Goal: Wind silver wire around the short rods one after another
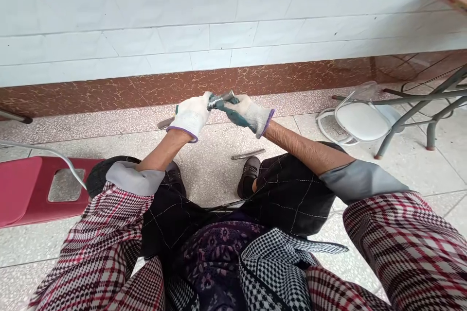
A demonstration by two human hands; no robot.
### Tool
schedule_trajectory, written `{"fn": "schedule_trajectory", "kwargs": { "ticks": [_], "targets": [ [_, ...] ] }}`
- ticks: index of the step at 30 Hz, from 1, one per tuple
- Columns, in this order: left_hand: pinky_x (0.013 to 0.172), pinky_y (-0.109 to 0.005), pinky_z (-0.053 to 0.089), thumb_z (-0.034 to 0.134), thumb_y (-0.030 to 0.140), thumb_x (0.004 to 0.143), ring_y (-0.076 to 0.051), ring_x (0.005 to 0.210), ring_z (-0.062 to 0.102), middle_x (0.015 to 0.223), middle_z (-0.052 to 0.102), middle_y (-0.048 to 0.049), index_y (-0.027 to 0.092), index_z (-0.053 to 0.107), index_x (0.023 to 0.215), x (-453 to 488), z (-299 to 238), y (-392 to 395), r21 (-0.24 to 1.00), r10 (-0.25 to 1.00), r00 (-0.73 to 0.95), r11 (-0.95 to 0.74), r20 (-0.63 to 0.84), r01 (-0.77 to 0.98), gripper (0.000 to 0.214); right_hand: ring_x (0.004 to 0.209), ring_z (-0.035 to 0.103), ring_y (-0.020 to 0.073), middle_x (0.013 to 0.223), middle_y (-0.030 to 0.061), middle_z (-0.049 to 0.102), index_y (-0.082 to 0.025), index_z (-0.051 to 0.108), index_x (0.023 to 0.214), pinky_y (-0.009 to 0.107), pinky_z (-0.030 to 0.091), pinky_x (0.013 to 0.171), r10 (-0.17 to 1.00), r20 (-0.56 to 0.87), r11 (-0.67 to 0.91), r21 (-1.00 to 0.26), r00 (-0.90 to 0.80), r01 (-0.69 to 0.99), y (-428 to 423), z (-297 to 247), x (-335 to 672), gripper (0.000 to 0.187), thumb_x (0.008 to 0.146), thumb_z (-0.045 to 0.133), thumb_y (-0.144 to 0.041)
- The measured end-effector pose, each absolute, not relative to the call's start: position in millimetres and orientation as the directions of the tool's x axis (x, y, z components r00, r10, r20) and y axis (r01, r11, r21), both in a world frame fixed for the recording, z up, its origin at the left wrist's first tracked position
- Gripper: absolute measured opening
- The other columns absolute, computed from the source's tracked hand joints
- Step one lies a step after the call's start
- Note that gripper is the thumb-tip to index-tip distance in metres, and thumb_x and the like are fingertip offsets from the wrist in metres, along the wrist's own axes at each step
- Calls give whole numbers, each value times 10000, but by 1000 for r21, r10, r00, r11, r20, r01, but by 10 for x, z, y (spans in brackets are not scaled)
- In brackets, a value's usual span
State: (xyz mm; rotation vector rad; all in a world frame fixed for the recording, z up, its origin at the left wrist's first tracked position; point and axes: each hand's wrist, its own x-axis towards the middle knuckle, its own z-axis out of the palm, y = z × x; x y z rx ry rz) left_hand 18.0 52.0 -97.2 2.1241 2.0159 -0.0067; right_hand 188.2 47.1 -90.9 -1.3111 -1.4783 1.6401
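Note:
In front of my knees, both hands wear white knit gloves with green-coated palms and purple cuffs. My left hand (190, 112) is closed around a grey metal rod (228, 96). A grey rod end also sticks out below and left of that hand, seemingly part of the same rod. Shiny thin wire (213, 102) is wound in a coil around the rod between my hands. The fingers of my right hand (247, 112) are closed at this coil, just beneath the rod's upper end. What exactly lies between those fingertips is hidden.
A similar short rod (248, 154) lies on the floor by my right shoe (249, 175). To the left stands a red plastic stool (36, 204) with a pale cable (47, 148) across it. A white folding seat (361, 120) and metal table legs (419, 112) are at right. The tiled wall (233, 5) rises ahead.

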Motion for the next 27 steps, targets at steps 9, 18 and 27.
{"fn": "schedule_trajectory", "kwargs": {
  "ticks": [9, 18, 27],
  "targets": [
    [711, -383, 579, 631, 342, 962, -235, 801, 722, 987, 790, -113, 259, 474, 1648, 93, -771, 172, 656, 901, 331, -72, -281, 751, 709, 467, 371, 88, 568, -61, 465, -217, 566, 798, 218, 292, 431, 852, -306, -273, -952, -425, 139, 459, -904, 2016, 248, 971, 718, -308],
    [441, -279, 323, 616, 370, 992, -88, 451, 384, 740, 707, -48, 207, 708, 1264, 261, -871, 226, 813, 875, 249, 234, -416, 533, 331, 509, 420, 106, 631, -41, 514, -195, 674, 954, 237, 317, 438, 873, -175, 23, -918, -456, 396, 410, -806, 2055, 119, 1008, 615, -283],
    [785, -405, 527, 473, 237, 1028, -289, 906, 728, 1040, 786, -158, 209, 756, 1293, 125, -1068, 498, 156, 947, 138, -96, -289, 983, 389, 863, 682, 232, 975, 81, 771, -201, 766, 1137, 335, 454, 750, 781, -193, 544, -259, -595, 798, 360, -757, 2052, 212, 1038, 589, -264]
  ]
}}
